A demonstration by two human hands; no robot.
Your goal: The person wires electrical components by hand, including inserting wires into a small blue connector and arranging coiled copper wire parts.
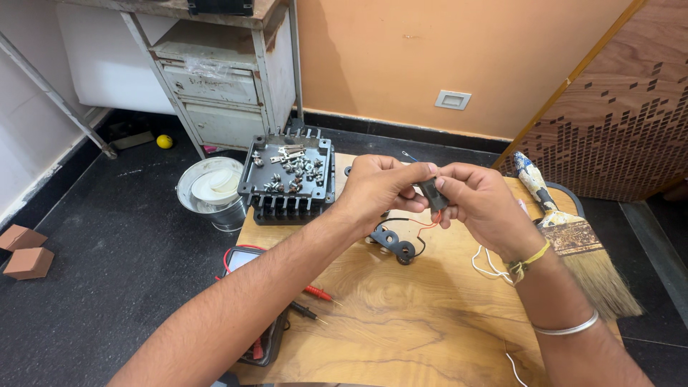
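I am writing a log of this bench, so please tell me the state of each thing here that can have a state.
Left hand: raised, pinching the small black part.
Right hand: raised, gripping the same part.
Small black part: held off the board, red wire hanging.
Black tray: open, holding metal screws.
Paint brush: lying flat, untouched.
Metal bucket: upright on the floor.
Probe leads: lying loose on the wooden board.

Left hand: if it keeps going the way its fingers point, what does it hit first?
The left hand points rightward at the small black part pinched between both hands, so it would press into that, then the right hand just behind. They already touch, so there is barely any travel.
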